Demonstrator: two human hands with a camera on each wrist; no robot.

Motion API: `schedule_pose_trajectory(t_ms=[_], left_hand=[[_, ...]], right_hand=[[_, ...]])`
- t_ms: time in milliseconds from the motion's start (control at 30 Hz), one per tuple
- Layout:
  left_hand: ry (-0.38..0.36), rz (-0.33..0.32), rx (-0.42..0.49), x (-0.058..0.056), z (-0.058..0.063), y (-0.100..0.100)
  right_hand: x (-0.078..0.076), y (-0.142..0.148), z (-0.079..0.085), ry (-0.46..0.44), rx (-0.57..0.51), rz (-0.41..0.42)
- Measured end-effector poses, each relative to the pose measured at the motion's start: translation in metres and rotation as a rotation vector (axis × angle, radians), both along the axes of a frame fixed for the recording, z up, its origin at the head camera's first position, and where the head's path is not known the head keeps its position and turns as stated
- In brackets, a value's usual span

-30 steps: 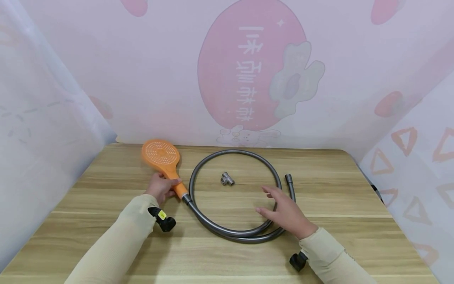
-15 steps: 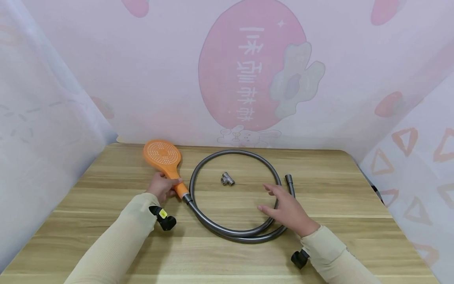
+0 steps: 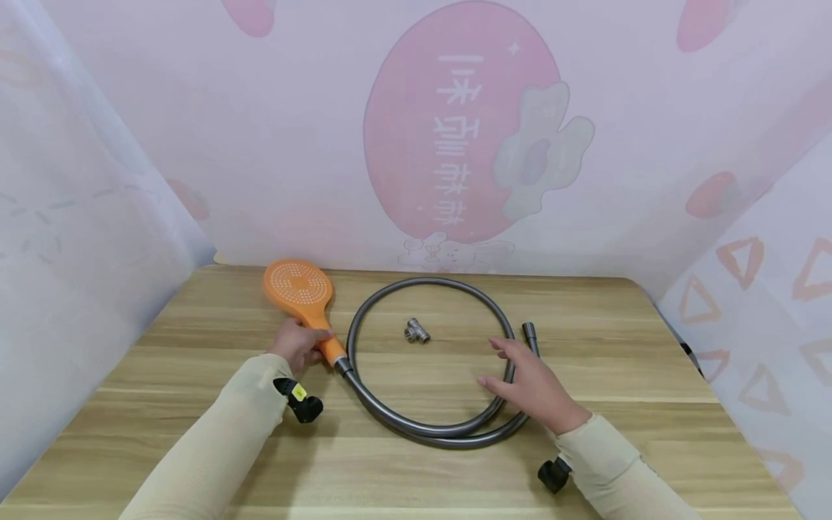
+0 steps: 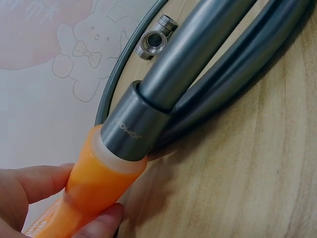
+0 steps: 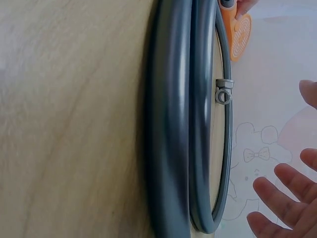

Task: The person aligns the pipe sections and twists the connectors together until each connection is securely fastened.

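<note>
An orange shower head (image 3: pixel 298 282) lies at the left of the table, its perforated face up. My left hand (image 3: pixel 297 344) grips its handle, thumb on one side and fingers on the other, as the left wrist view also shows. A dark grey shower hose (image 3: pixel 416 426) is joined to the handle by a collar (image 4: pixel 133 121) and lies in a loop. My right hand (image 3: pixel 536 386) hovers over the right side of the loop, fingers spread and holding nothing. Inside the loop sits a small metal tee fitting (image 3: pixel 417 331) with threaded ends.
The hose's free end (image 3: pixel 529 331) points toward the back of the table, right of the loop. A printed pink and white curtain (image 3: pixel 312 144) stands behind the wooden table (image 3: pixel 650 448) and along both sides.
My right hand has shifted slightly to the right. The left hand keeps its grip on the shower head, and the hose and tee fitting stay where they were.
</note>
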State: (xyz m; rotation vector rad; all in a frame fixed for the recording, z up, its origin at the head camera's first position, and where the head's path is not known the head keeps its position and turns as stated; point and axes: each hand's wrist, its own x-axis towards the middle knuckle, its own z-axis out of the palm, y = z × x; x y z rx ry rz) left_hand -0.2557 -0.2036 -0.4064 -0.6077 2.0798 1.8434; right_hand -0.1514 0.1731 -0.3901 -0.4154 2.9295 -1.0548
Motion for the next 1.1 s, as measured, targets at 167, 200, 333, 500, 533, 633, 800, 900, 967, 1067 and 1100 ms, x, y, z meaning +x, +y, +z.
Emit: schedule_pose_trajectory(t_ms=[167,200,333,500,533,633,800,900,967,1067,1100], left_hand=[[0.005,-0.011,-0.010,0.001,0.000,0.000],[0.005,-0.013,-0.018,0.001,0.000,0.000],[0.010,-0.023,-0.042,0.001,-0.001,0.000],[0.007,-0.028,-0.052,-0.001,-0.002,0.000],[0.005,-0.025,-0.052,-0.001,-0.003,0.000],[0.001,-0.018,-0.053,-0.002,-0.003,0.000],[-0.013,-0.013,-0.072,-0.002,-0.001,0.002],[-0.020,-0.011,-0.100,-0.001,0.001,0.004],[-0.025,-0.006,-0.106,-0.001,0.002,0.005],[-0.033,-0.003,-0.121,-0.001,0.001,0.005],[-0.034,-0.005,-0.125,-0.002,0.001,0.005]], right_hand=[[0.000,0.004,0.001,0.022,0.011,-0.006],[0.000,0.005,0.001,0.023,0.007,-0.007],[-0.001,0.007,0.002,0.023,0.000,-0.005],[-0.003,0.011,0.002,0.027,0.015,-0.003],[-0.003,0.012,0.003,0.029,0.016,-0.006],[-0.004,0.014,0.003,0.041,0.007,-0.013],[-0.008,0.018,0.002,0.052,-0.023,-0.026],[-0.010,0.019,0.000,0.051,-0.037,-0.032],[-0.011,0.020,0.001,0.055,-0.041,-0.031],[-0.010,0.020,0.002,0.055,-0.045,-0.035],[-0.010,0.020,0.003,0.054,-0.045,-0.037]])
